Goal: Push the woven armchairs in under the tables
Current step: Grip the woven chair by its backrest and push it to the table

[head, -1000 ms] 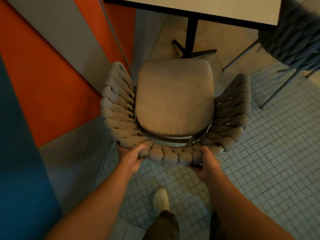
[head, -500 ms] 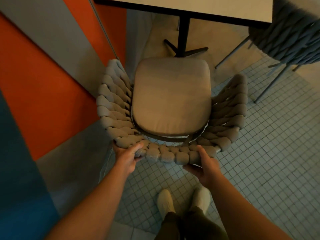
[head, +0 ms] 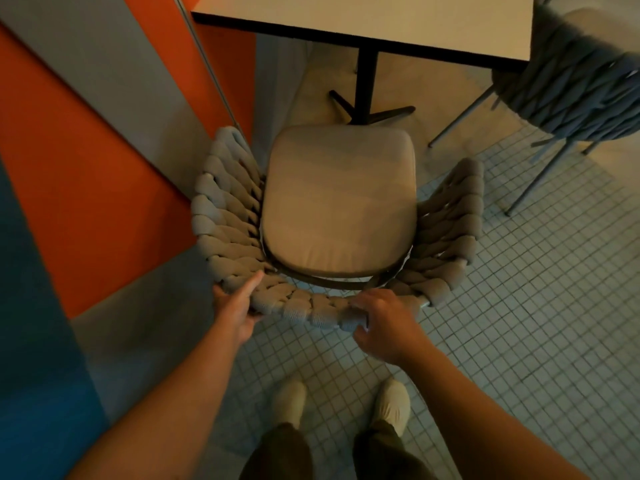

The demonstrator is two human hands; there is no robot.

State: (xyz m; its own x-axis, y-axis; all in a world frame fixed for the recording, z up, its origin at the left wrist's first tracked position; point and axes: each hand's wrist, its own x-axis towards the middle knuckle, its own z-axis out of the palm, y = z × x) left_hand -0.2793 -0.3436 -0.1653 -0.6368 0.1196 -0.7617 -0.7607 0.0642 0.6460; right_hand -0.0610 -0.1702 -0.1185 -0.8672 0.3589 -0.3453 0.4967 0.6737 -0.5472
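A grey woven armchair (head: 225, 216) with a beige seat cushion (head: 339, 202) stands in front of me, facing a white table (head: 363, 19) with a black pedestal (head: 367, 81). The front of the cushion is close to the pedestal's foot. My left hand (head: 235, 313) holds the left part of the chair's back rim, its index finger stretched along the weave. My right hand (head: 384, 323) lies over the right part of the same rim, fingers curled on top and thumb below.
A blue-grey woven armchair (head: 571, 91) on thin metal legs stands at the table's right side. A wall of orange, grey and blue panels (head: 86, 168) runs close along the chair's left. The floor is small tiles (head: 519, 323). My two shoes (head: 289, 403) are behind the chair.
My right foot has come up beside the left. My right hand has shifted from beneath the back rim to on top of it. My left index finger has straightened.
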